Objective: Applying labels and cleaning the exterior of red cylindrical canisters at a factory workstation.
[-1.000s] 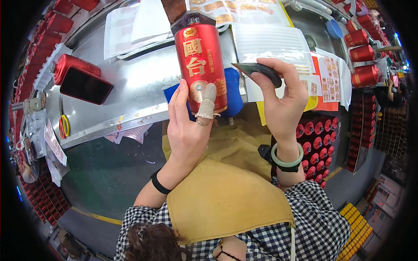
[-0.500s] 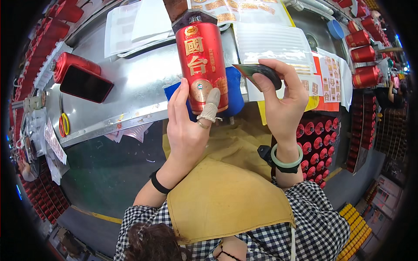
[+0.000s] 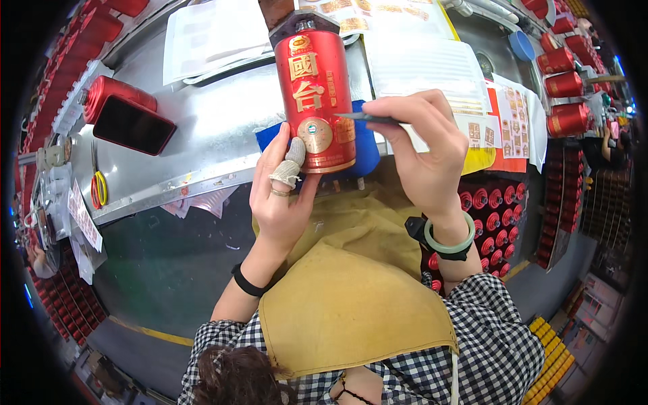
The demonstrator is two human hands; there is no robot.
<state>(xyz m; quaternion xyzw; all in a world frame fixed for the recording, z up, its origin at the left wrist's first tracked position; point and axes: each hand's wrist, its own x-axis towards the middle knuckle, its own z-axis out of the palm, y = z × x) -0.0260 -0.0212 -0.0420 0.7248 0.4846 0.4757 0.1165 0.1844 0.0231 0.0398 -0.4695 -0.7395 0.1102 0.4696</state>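
A red bottle (image 3: pixel 325 88) with gold decals lies with its base toward me over a blue pad (image 3: pixel 368 148), its neck at a dark block (image 3: pixel 280 12). My left hand (image 3: pixel 278 202) grips the bottle's lower end; a cloth cot covers one finger, which rests by the round gold emblem. In my right hand (image 3: pixel 428 145) is a thin dark flat blade, like a scraper (image 3: pixel 371 118), pinched between thumb and fingers. Its tip points left, beside the small gold decal (image 3: pixel 345 130) on the bottle's right side. Whether it touches the bottle I cannot tell.
On the metal table (image 3: pixel 202 115), a black phone (image 3: pixel 135 126) leans against another red bottle (image 3: pixel 111 94). Yellow-handled scissors (image 3: pixel 99 189) lie at the left edge. Decal sheets (image 3: pixel 516 115) and a blue cup (image 3: pixel 520 46) are to the right. Below stand several red bottles (image 3: pixel 491 226).
The blade in my right hand has turned edge-on and moved left toward the bottle. My left hand has shifted left and down, its covered finger moving off the bottle's lower right front.
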